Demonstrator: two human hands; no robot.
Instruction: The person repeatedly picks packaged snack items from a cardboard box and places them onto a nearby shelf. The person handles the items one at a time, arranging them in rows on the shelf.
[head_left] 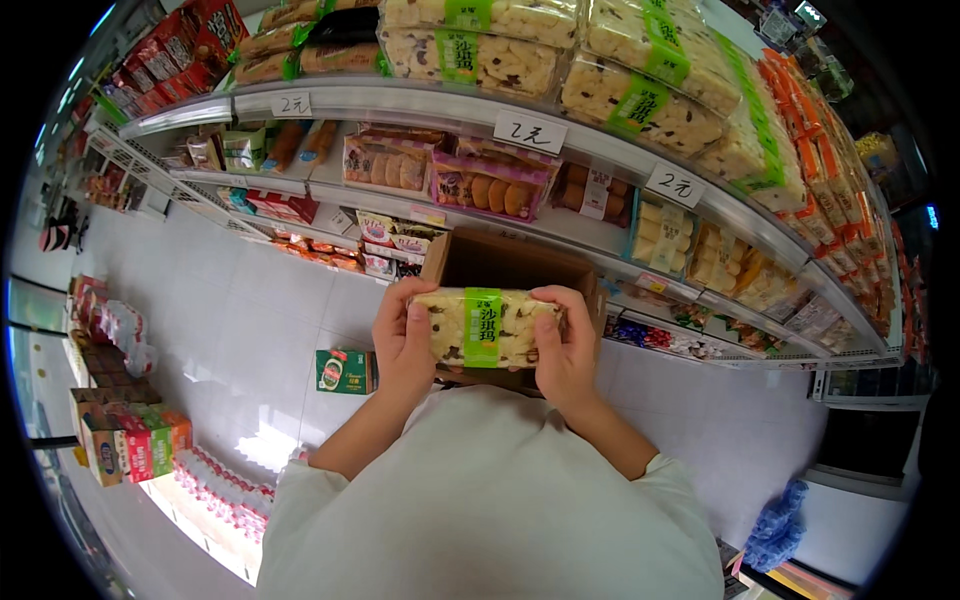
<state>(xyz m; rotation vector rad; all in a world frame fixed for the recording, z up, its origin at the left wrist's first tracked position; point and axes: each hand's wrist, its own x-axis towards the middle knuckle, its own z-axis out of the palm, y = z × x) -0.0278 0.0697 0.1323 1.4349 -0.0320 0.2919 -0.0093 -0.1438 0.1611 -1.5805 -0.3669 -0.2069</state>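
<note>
Between my two hands is a clear-wrapped sachima block [483, 328], pale with dark raisins and a green label band round its middle. My left hand [402, 332] grips its left end, thumb on the upper face. At the other end my right hand [566, 338] holds it the same way. An open cardboard box [515, 262] stands just beyond and beneath the block, its inside dark. Stacked along the top shelf in front are more sachima packs [475, 58] with the same green bands.
The curved shelf edge [420, 104] carries handwritten price cards [530, 131]. Lower shelves hold packaged pastries [495, 188] and small snack bags [395, 238]. A green carton [345, 371] sits on the tiled floor to the left. Further left are stacked cartons [135, 440]; a blue plastic bundle [777, 525] lies at lower right.
</note>
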